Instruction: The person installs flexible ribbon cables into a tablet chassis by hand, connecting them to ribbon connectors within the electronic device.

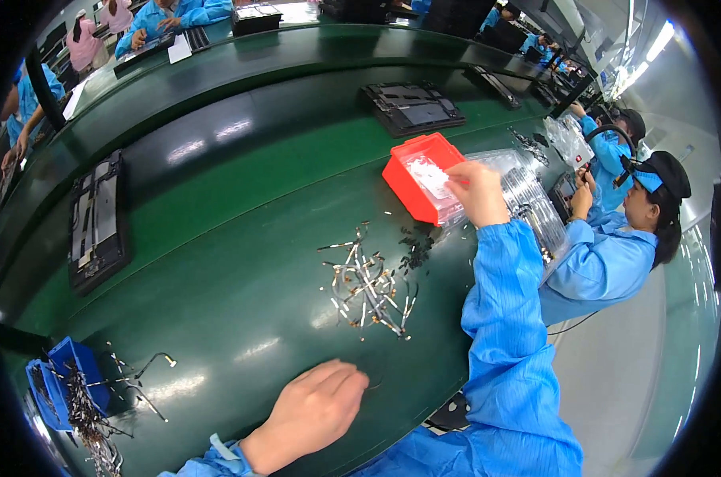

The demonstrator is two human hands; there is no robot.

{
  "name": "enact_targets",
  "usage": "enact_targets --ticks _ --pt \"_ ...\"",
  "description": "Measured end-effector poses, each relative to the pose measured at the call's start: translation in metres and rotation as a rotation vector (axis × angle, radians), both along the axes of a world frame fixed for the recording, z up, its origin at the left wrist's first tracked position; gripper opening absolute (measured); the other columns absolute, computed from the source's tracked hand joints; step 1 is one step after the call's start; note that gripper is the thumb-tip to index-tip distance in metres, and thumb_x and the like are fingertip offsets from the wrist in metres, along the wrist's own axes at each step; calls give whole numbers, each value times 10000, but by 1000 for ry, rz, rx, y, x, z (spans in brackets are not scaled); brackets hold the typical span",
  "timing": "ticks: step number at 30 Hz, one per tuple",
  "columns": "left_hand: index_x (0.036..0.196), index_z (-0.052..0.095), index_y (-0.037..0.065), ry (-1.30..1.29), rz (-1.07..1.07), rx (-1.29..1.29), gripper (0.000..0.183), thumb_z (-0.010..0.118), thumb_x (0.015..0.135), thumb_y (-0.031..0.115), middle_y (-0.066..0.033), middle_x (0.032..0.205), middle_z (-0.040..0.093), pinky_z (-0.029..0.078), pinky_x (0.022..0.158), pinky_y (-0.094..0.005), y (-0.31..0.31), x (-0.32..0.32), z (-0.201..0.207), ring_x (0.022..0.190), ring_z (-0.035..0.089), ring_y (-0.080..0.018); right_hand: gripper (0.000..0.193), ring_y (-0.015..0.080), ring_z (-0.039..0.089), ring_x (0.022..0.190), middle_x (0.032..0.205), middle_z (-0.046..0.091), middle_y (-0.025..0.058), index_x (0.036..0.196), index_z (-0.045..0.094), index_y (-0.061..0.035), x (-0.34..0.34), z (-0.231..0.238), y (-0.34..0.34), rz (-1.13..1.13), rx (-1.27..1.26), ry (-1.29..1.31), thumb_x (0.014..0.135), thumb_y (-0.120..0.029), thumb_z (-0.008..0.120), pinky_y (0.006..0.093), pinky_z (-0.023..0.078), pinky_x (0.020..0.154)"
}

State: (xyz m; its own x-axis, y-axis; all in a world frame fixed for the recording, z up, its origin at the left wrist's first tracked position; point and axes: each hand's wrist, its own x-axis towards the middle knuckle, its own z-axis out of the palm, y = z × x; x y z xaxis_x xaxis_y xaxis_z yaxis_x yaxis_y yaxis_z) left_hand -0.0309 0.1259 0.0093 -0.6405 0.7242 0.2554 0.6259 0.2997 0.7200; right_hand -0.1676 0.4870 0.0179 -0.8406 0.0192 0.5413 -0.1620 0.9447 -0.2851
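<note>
My right hand [480, 195] reaches over the right side of a red plastic bin [412, 203], its thumb and fingers drawn together in a pinch. Small white pieces [428, 173] lie inside that bin; whatever the fingertips hold is too small to name. Low over the green worktop [241, 318], my left hand [316, 413] is closed with its fingers curled. A thin dark strand shows by its fingertips, but its grip is hidden. Between the hands lies a loose heap of short cables [368, 290] with white and brass-coloured ends, beside scattered small black pieces [416, 248].
Clear plastic trays [527, 199] stand right of the red bin. Blue bins [78, 370] with dark cables sit at the lower left. Flat black device housings [98, 222] lie at the left and on the far belt [414, 107]. A co-worker [615, 238] sits close on the right.
</note>
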Motion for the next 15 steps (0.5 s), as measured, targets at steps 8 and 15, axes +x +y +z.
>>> enact_targets --ticks 8,15 --pt "921 596 -9 157 -105 -4 105 610 820 15 -171 1284 569 353 1102 -538 67 -55 -13 1249 500 -380 125 307 607 852 870 638 101 830 635 -41 -4 2 -25 -68 185 182 756 -49 735 396 500 758" --pt "913 549 -4 70 -99 -137 91 600 841 17 -190 1355 525 290 1124 -573 54 -87 -34 1344 408 -404 131 282 657 768 870 662 110 870 668 -14 42 17 -49 215 -198 -15 760 -13 740 340 533 660"
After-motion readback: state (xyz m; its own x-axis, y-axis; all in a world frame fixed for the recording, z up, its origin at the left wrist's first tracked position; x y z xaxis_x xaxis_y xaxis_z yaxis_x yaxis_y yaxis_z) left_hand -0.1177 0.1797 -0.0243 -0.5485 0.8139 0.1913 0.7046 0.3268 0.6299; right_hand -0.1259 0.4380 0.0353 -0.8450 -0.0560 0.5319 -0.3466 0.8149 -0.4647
